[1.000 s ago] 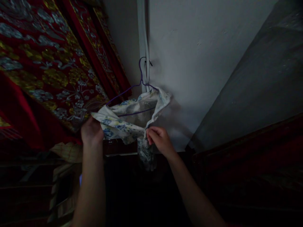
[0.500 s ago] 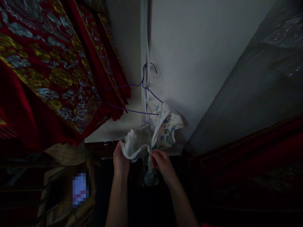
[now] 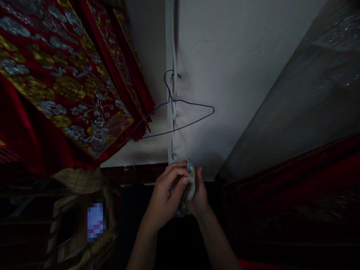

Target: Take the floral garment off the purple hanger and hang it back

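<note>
A small white garment with a blue floral print [image 3: 190,187] is bunched between my hands below the hanger; its full shape is hidden. My left hand [image 3: 165,195] is closed on it, the thumb and fingertips pinching its upper edge. On the other side my right hand [image 3: 201,195] cups the cloth, with its thumb raised and its fingers mostly hidden behind the fabric. Above them a thin purple wire hanger [image 3: 194,122] hangs bare from a white strap [image 3: 174,48] along the wall.
Red cloth with gold and silver embroidery [image 3: 70,86] hangs at the left. A white wall [image 3: 239,56] stands ahead, with clear plastic sheeting [image 3: 295,93] at the right. A woven basket [image 3: 109,221] sits lower left, a blurred-out patch [image 3: 95,221] in front of it.
The floral garment has come off the hanger and is now gathered in my hands. My left hand has moved right, close to my right hand. The hanger has swung and tilted.
</note>
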Demonstrator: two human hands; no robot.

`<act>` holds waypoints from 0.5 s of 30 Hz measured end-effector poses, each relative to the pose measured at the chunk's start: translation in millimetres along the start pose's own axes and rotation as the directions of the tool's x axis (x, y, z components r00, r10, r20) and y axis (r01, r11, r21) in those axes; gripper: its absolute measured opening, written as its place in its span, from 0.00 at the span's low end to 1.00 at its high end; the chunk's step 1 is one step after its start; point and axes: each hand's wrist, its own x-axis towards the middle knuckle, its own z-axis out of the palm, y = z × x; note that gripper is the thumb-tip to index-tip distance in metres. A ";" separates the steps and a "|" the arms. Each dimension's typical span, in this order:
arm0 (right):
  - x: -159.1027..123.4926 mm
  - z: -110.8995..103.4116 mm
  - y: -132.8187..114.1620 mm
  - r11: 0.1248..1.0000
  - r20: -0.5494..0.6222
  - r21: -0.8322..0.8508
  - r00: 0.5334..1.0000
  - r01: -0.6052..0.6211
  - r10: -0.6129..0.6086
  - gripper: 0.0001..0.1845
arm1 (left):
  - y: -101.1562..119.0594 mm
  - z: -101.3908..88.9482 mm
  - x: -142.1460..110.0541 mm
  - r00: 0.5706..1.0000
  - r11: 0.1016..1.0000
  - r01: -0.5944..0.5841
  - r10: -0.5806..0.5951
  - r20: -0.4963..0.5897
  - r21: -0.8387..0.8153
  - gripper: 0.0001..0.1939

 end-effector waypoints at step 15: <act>79.1 -14.3 -128.5 0.201 0.467 -0.681 0.629 0.704 -0.621 0.08 | -66.5 -63.1 -0.7 0.873 0.811 0.118 -0.360 0.330 0.573 0.18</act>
